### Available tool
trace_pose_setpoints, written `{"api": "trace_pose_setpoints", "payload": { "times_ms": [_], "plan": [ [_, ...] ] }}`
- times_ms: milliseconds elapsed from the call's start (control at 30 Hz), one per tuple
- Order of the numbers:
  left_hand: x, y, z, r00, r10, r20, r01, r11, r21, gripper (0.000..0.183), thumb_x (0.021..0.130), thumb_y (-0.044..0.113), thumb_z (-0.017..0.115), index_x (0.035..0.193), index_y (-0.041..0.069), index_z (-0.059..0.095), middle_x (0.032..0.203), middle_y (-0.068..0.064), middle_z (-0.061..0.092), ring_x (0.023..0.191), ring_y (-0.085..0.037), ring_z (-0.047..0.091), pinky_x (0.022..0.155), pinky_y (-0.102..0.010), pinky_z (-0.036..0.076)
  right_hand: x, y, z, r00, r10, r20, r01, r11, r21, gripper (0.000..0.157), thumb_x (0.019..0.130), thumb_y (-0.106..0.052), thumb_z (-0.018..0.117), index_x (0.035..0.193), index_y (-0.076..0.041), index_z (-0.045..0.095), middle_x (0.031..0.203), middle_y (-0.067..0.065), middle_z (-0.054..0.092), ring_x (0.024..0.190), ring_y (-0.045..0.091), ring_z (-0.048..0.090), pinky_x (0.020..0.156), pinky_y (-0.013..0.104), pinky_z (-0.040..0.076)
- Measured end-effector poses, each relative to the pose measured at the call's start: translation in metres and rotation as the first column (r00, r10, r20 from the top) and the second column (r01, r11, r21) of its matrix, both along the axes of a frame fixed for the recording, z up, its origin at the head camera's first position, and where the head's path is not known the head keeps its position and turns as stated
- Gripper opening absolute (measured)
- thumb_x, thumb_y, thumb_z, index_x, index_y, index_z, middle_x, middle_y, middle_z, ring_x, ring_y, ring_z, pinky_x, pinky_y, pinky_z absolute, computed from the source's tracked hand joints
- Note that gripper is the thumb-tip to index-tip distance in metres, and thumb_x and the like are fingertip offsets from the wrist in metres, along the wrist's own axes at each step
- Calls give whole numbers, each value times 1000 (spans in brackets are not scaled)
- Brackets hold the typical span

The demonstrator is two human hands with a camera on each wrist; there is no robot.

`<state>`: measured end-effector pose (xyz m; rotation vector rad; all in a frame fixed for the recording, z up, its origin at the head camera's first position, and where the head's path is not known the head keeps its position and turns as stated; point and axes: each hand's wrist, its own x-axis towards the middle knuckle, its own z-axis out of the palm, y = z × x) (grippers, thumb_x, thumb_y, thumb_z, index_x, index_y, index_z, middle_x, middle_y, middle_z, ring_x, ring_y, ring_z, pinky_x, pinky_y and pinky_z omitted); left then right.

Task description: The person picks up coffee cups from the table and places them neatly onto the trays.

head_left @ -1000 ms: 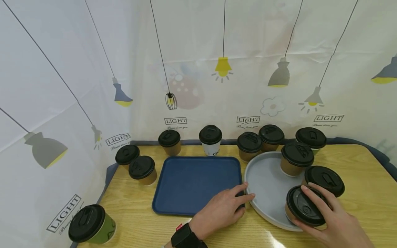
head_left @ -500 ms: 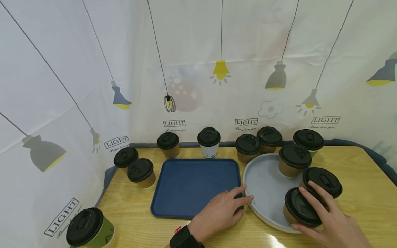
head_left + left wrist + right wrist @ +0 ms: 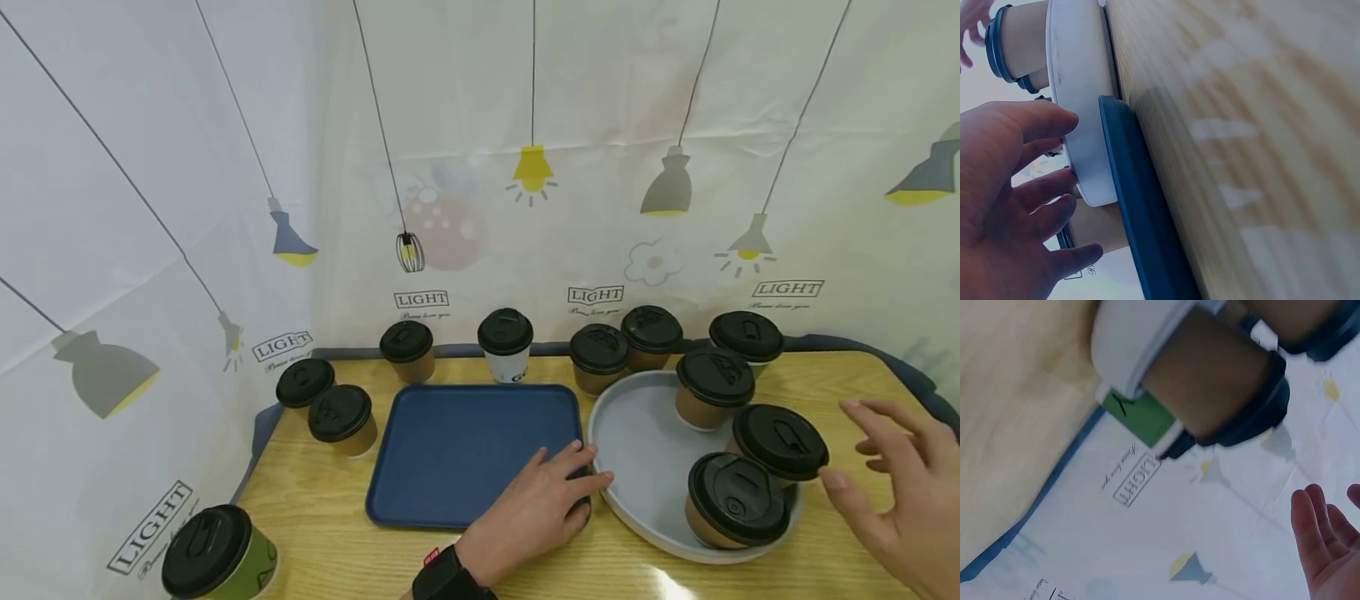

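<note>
My left hand (image 3: 521, 512) lies over the right edge of the blue rectangular tray (image 3: 465, 450), its fingers loosely spread and its fingertips right at the rim of the round grey tray (image 3: 641, 454). Three lidded brown paper coffee cups stand upright on the round tray: a front cup (image 3: 738, 504), a middle cup (image 3: 780, 442) close behind it, and a back cup (image 3: 715, 387). To the right of these cups, my right hand (image 3: 903, 492) is raised with nothing in it. The right wrist view shows its fingers (image 3: 1313, 528) apart from the cups.
Behind the trays stand a white cup (image 3: 506, 346), several brown cups and a green-and-white cup (image 3: 746, 337). Two brown cups flank the blue tray's left side, one (image 3: 341, 417) nearer. A green cup (image 3: 225, 554) stands front left. A lamp-print curtain (image 3: 480, 167) borders the wooden table.
My right hand has let go of the front cup and moved away to the right. That cup stays on the round tray. My left hand keeps its place.
</note>
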<state>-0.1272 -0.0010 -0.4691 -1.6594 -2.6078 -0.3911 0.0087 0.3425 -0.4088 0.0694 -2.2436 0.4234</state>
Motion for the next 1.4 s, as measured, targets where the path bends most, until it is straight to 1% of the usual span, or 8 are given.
{"api": "trace_pose_setpoints", "payload": {
  "times_ms": [167,300,433,533,633,867,1100,1400],
  "plan": [
    [1,3,1,998,-25,-52,26,999,18,36,105,26,65,141,28,65,152,-4,53,147,-18,42,110,-50,47,-14,25,0,997,17,-77,-27,991,-130,58,111,-38,48,147,8,51,149,34,44,107,8,52,98,5,24],
    [5,2,3,997,-51,-54,52,998,29,35,104,23,66,139,27,66,145,-3,57,144,-19,46,109,-49,48,-25,31,1,998,-2,-58,-10,978,-207,53,111,-30,50,143,12,52,150,33,43,119,-16,30,101,4,23],
    [9,1,5,996,-72,-56,72,997,-5,35,104,25,66,138,29,66,139,0,59,142,-17,48,111,-46,47,-39,41,-2,998,-52,44,61,972,-228,49,112,-25,49,141,14,52,148,38,39,119,25,52,109,7,23],
    [11,3,6,994,-82,-78,80,996,-27,34,104,27,66,137,31,67,132,4,60,133,-12,54,112,-46,46,-52,51,-2,978,-92,187,132,967,-216,52,113,-29,45,145,13,48,148,40,35,115,59,41,120,41,35],
    [12,6,8,990,-84,-113,82,996,-22,33,102,27,67,135,32,68,121,7,59,120,-9,57,111,-46,47,-68,64,-2,946,-106,306,169,968,-187,59,113,-35,44,146,13,45,147,41,35,121,61,38,98,74,37],
    [12,13,9,983,-111,-147,110,994,-17,33,102,25,66,134,32,69,112,8,56,113,-9,55,107,-41,49,-94,89,-8,911,-60,408,162,962,-219,67,111,-36,46,155,13,31,146,45,32,126,65,34,97,77,33],
    [22,17,8,963,-175,-206,179,984,1,32,103,25,65,134,33,70,105,9,57,106,-7,54,94,-20,44,-108,99,-13,881,17,474,126,955,-269,73,110,-33,50,162,6,17,148,46,31,128,66,34,94,79,33],
    [37,23,12,951,-248,-182,246,969,-34,34,103,31,64,137,30,67,120,11,62,112,-4,56,103,-17,43,-131,100,-10,829,101,550,50,966,-253,78,109,-37,54,164,2,14,150,46,29,130,66,32,93,77,35]
  ]
}}
